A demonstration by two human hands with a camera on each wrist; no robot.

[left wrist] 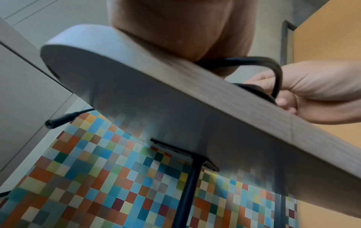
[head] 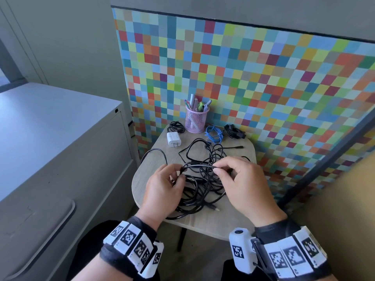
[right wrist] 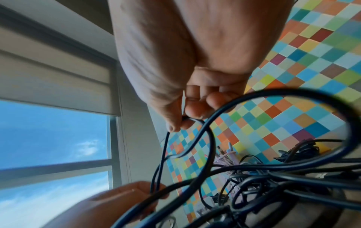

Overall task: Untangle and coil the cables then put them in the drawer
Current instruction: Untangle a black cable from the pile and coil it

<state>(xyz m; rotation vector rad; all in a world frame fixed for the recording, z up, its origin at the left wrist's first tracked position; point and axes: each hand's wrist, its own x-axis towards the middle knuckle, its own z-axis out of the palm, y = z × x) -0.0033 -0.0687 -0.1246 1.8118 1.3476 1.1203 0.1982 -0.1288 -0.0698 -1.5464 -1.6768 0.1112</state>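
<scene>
On the worktop, seen from the head, the tangled black cables lie between both hands; the left hand and right hand each pinch one strand running left-right between them. From the right wrist, the right hand's fingertips clamp that thin strand, the tangle just below.
</scene>
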